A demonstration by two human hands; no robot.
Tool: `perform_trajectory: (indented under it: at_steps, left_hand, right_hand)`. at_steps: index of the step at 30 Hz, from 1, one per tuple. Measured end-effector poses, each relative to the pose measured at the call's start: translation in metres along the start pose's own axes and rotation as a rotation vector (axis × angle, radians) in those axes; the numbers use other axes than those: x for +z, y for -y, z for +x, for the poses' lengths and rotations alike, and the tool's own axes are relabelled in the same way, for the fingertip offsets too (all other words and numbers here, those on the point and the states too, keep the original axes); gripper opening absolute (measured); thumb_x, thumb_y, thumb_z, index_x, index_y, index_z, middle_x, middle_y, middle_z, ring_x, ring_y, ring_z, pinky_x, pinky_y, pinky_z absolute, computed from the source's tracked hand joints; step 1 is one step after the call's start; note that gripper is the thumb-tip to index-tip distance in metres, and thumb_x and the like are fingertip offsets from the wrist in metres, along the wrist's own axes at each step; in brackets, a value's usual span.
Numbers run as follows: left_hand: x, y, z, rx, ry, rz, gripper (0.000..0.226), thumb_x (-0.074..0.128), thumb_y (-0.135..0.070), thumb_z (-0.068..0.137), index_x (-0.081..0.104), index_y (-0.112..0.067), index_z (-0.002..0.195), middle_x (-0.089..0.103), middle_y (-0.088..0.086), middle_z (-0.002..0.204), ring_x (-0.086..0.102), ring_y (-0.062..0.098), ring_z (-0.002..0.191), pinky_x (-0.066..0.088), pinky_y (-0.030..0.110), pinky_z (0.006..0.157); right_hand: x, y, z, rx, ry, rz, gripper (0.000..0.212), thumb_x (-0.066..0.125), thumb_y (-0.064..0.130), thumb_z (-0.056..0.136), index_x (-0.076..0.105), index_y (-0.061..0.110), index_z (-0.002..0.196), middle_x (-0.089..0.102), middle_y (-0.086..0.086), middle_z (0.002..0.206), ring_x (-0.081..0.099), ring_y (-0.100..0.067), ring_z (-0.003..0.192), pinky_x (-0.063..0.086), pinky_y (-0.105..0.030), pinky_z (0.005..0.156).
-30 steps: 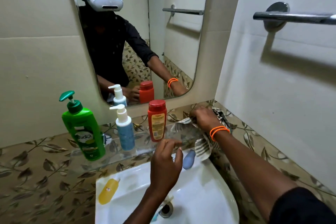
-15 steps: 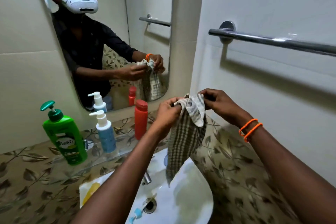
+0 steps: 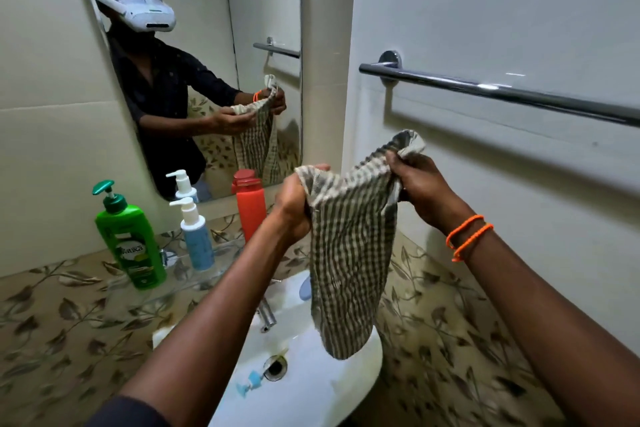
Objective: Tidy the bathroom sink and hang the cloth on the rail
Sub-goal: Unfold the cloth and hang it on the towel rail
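Since a moment ago, both hands have pulled the cloth point(image 3: 349, 246) wider. Left hand point(image 3: 294, 208) and right hand point(image 3: 420, 184) each clench a top corner, likely spreading it for the rail point(image 3: 502, 92).

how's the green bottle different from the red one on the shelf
The green bottle has a dark green pump on top; the red bottle ends in a plain red cap. The green one is wider and shows a printed label, while the red one is slim and shows none from here. The green bottle stands leftmost, the red rightmost. Both stand upright below the mirror.
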State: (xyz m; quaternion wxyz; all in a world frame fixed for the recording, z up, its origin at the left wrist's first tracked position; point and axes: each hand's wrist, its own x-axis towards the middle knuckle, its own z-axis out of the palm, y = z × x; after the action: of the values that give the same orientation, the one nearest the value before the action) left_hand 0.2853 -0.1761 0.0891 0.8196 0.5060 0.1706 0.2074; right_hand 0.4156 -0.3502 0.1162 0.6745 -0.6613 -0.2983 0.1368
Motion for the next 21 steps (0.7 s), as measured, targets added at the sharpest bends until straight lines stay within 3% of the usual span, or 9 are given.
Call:
perform_trajectory:
  at_steps: [2,4,7,10,11,14,16,18,21]
  left_hand:
    - [-0.002,-0.004,-0.010,0.028,0.032,-0.016,0.056,0.030,-0.019,0.100,0.083,-0.007,0.087,0.083,0.014,0.092,0.080,0.024,0.085,0.065,0.032,0.071]
    - [-0.008,-0.010,-0.017,0.045,0.011,0.059,0.055,0.030,-0.022,0.099,0.082,-0.004,0.098,0.081,0.017,0.106,0.079,0.028,0.097,0.065,0.036,0.078]
    - [-0.023,-0.029,-0.014,0.136,-0.048,0.344,0.041,0.042,-0.024,0.097,0.079,-0.009,0.108,0.080,0.016,0.108,0.077,0.034,0.100,0.063,0.047,0.087]
    - [-0.033,-0.055,-0.015,0.146,-0.095,0.659,0.034,0.050,-0.032,0.089,0.077,-0.014,0.098,0.078,0.010,0.093,0.069,0.029,0.077,0.058,0.039,0.066]
    - [-0.032,-0.065,-0.016,0.162,-0.113,0.697,0.032,0.050,-0.031,0.090,0.077,-0.014,0.095,0.078,0.012,0.094,0.068,0.028,0.075,0.056,0.036,0.064]
    - [-0.019,-0.096,-0.024,0.240,-0.071,0.693,0.031,0.052,-0.023,0.093,0.082,-0.021,0.084,0.081,0.011,0.097,0.076,0.024,0.082,0.063,0.035,0.068]
    - [0.001,-0.112,-0.033,0.254,0.044,0.673,0.038,0.051,-0.016,0.095,0.082,-0.019,0.074,0.079,0.002,0.074,0.074,0.011,0.061,0.060,0.023,0.052]
    - [0.025,-0.128,-0.041,0.258,0.196,0.543,0.046,0.047,-0.012,0.098,0.080,-0.014,0.065,0.071,-0.003,0.053,0.066,0.010,0.045,0.050,0.015,0.038]
    - [0.064,-0.159,-0.044,0.150,0.444,0.265,0.043,0.033,-0.013,0.101,0.075,-0.003,0.100,0.077,0.010,0.075,0.074,0.022,0.066,0.062,0.031,0.058]
  right_hand:
    - [0.000,0.014,-0.009,0.034,-0.015,0.015,0.019,0.062,0.031,0.099,0.073,0.015,0.097,0.078,-0.002,0.089,0.074,-0.020,0.078,0.060,-0.039,0.065]
    - [0.001,0.029,-0.021,-0.013,-0.054,-0.099,0.018,0.065,0.031,0.098,0.072,0.016,0.091,0.075,-0.005,0.087,0.070,-0.021,0.077,0.055,-0.041,0.066]
    - [-0.002,0.052,-0.042,-0.205,-0.167,-0.549,0.032,0.067,0.037,0.094,0.064,0.023,0.066,0.065,0.000,0.073,0.058,-0.013,0.064,0.044,-0.032,0.062]
    - [-0.009,0.079,-0.067,-0.262,-0.279,-0.993,0.035,0.063,0.047,0.093,0.065,0.022,0.068,0.068,-0.003,0.071,0.062,-0.020,0.063,0.039,-0.028,0.058]
    - [-0.009,0.090,-0.077,-0.218,-0.286,-0.931,0.032,0.063,0.048,0.093,0.068,0.022,0.074,0.070,-0.003,0.071,0.065,-0.019,0.058,0.042,-0.027,0.051]
    - [-0.008,0.117,-0.100,0.024,-0.299,-0.219,0.023,0.062,0.040,0.098,0.065,0.020,0.089,0.066,-0.003,0.067,0.063,-0.013,0.036,0.047,-0.022,0.034]
    - [-0.011,0.136,-0.109,0.104,-0.298,0.116,0.019,0.057,0.034,0.102,0.058,0.016,0.096,0.069,-0.005,0.057,0.068,-0.015,0.040,0.053,-0.024,0.036]
    - [-0.017,0.154,-0.116,0.089,-0.301,0.295,0.015,0.050,0.024,0.106,0.055,0.011,0.100,0.072,-0.006,0.053,0.074,-0.019,0.048,0.058,-0.028,0.041]
    - [-0.032,0.185,-0.124,-0.027,-0.394,0.332,0.019,0.041,0.000,0.104,0.055,0.011,0.098,0.072,-0.007,0.053,0.076,-0.021,0.053,0.061,-0.031,0.045]
